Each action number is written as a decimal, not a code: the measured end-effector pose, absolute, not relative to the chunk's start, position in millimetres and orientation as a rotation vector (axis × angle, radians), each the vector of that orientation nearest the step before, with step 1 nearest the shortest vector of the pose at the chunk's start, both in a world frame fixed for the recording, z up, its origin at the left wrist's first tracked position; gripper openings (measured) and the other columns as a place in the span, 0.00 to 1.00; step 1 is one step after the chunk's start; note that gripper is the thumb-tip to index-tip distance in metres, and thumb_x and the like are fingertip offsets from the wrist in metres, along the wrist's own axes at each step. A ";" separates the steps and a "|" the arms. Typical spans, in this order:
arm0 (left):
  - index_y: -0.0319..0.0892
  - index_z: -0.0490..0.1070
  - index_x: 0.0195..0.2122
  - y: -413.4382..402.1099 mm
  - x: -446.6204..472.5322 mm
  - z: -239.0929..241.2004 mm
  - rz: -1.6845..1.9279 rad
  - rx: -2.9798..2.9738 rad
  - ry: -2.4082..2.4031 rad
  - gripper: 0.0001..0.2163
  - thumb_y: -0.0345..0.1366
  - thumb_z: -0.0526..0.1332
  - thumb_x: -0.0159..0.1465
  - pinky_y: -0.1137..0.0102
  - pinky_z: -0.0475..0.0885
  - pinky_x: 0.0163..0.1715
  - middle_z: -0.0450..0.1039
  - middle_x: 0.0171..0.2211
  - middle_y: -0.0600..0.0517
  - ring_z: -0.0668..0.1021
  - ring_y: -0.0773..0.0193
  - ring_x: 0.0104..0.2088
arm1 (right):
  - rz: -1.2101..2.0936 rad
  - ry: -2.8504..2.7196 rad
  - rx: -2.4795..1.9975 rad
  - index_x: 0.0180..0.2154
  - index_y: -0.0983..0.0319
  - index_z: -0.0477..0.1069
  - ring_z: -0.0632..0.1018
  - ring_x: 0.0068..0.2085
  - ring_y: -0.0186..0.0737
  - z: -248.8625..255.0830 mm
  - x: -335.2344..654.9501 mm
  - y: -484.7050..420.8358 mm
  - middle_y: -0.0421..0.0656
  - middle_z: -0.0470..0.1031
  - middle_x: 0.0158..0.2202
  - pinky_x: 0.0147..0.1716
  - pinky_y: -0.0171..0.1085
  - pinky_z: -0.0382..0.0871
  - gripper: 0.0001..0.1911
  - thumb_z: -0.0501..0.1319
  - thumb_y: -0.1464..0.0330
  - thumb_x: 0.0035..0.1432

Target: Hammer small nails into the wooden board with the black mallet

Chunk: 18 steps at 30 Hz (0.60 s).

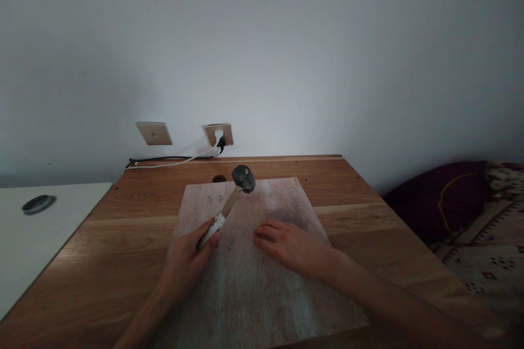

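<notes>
My left hand (186, 259) is closed round the pale wooden handle of a hammer (238, 185), whose dark head is raised over the far part of a pale board (262, 283). The board lies flat on a wooden table (123, 229). My right hand (286, 242) rests palm down on the board, fingers stretched out towards the left, holding nothing. A small nail (230, 244) stands or lies on the board between the two hands; several tiny marks or nails dot the board's far edge.
A round hole (219, 178) sits in the table behind the board. Black and white cables (172, 161) run along the table's back edge to a wall socket (218, 134). A white surface (36, 229) with a dark round lid (38, 204) adjoins on the left. Patterned cushions (470, 212) lie right.
</notes>
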<state>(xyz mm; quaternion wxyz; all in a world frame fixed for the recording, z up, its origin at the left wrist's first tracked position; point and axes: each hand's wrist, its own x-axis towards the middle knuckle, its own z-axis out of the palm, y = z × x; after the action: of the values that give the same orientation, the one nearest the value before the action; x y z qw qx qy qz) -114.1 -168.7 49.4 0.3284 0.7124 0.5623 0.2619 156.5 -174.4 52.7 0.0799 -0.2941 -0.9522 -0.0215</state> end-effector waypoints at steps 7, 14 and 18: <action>0.43 0.76 0.57 -166.7 -116.7 43.1 0.707 1.891 1.452 0.24 0.51 0.54 0.68 0.63 0.78 0.46 0.83 0.46 0.48 0.83 0.50 0.46 | 0.092 -2.865 -1.064 0.43 0.64 0.76 0.77 0.43 0.45 47.5 162.7 -178.7 0.47 0.78 0.41 0.39 0.39 0.73 0.08 0.60 0.77 0.66; 0.42 0.76 0.59 -167.0 -117.4 40.2 0.717 1.868 1.479 0.26 0.52 0.54 0.67 0.61 0.77 0.46 0.84 0.42 0.47 0.84 0.50 0.42 | 0.435 -2.348 -1.396 0.49 0.63 0.76 0.80 0.39 0.39 57.9 189.8 -126.4 0.45 0.79 0.40 0.42 0.37 0.74 0.17 0.62 0.80 0.59; 0.41 0.77 0.57 -168.4 -115.9 44.0 0.716 1.858 1.478 0.26 0.52 0.54 0.67 0.62 0.78 0.41 0.84 0.37 0.47 0.83 0.51 0.39 | 0.413 -2.280 -1.491 0.49 0.64 0.77 0.81 0.38 0.39 54.5 198.7 -88.6 0.45 0.82 0.38 0.42 0.36 0.73 0.20 0.61 0.81 0.55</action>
<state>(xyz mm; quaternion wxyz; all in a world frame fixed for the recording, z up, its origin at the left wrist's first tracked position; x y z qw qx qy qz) -115.9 -168.4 44.0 0.3247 0.7087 0.5637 0.2730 198.7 -88.6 54.5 0.1919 -0.5311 -0.8121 0.1469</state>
